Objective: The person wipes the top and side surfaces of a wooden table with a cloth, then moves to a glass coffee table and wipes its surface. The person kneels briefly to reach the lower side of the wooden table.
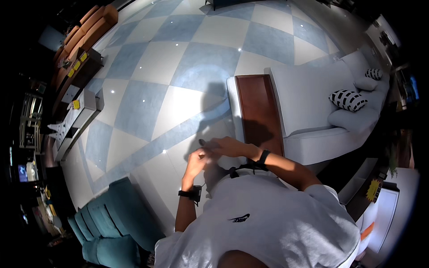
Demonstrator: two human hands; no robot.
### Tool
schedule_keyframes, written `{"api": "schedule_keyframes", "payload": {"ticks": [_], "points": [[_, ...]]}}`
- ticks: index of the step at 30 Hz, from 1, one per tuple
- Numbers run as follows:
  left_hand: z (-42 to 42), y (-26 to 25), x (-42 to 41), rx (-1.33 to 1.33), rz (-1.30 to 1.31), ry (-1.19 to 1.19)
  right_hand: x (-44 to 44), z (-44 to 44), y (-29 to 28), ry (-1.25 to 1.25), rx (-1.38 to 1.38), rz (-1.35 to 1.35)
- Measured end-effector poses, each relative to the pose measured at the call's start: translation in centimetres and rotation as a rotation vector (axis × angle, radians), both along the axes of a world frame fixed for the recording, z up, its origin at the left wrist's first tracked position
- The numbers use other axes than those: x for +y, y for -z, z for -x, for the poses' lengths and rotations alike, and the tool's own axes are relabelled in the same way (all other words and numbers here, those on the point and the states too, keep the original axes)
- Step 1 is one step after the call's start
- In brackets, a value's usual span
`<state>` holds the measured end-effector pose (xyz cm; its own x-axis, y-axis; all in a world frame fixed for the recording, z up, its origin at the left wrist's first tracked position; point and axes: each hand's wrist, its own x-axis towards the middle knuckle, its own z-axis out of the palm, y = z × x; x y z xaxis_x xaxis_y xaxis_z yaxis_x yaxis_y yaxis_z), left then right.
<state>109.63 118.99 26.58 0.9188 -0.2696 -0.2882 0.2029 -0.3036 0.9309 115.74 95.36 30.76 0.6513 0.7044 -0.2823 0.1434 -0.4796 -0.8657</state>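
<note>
My left hand [196, 163] and my right hand [231, 146] meet in front of my waist, with blurred fingertips touching or overlapping. A small dark object [202, 142] with a rounded end sticks out past the fingers of my right hand; its kind cannot be told. Whether the left fingers also grip it is hidden by the blur. Black bands with devices are strapped at both wrists. Just beyond the right hand lies a reddish-brown wooden panel [259, 107] set at the end of a light grey sofa [308, 97].
A teal sofa [110, 224] stands at the lower left. White and dark cabinets [78, 117] line the left side, with an orange-brown sofa [90, 30] behind. A patterned cushion [348, 100] rests on the grey sofa. Checkered floor tiles [161, 67] stretch ahead.
</note>
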Motion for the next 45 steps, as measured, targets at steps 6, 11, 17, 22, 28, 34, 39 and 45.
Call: {"api": "schedule_keyframes", "payload": {"ticks": [6,11,17,22,28,34,39,45], "points": [[-10.6,-0.3,7.8,-0.156,-0.137,0.245,6.8,-6.7,1.4,0.222,0.022,0.143],[-18.3,0.7,14.8,-0.085,-0.098,0.253,12.4,-12.8,1.5,0.319,0.232,0.317],[-26.8,0.0,19.0,-0.235,-0.081,0.243,15.1,-20.1,0.8,0.425,0.435,-0.06],[-33.4,-4.1,19.3,-0.301,-0.165,0.021,17.4,-27.4,-0.1,0.393,0.464,-0.118],[-39.5,-1.9,22.1,-0.141,-0.163,-0.061,23.8,-38.5,2.3,0.125,0.506,-0.125],[-52.2,-3.6,22.3,-0.118,-0.255,-0.181,27.9,-55.3,5.6,-0.118,0.504,-0.055],[-64.3,-6.7,21.4,-0.219,-0.204,-0.185,27.3,-70.2,5.1,-0.268,0.274,-0.128],[-79.0,-10.0,17.2,-0.073,-0.121,-0.155,22.7,-82.2,2.9,-0.142,0.355,-0.063]]}}
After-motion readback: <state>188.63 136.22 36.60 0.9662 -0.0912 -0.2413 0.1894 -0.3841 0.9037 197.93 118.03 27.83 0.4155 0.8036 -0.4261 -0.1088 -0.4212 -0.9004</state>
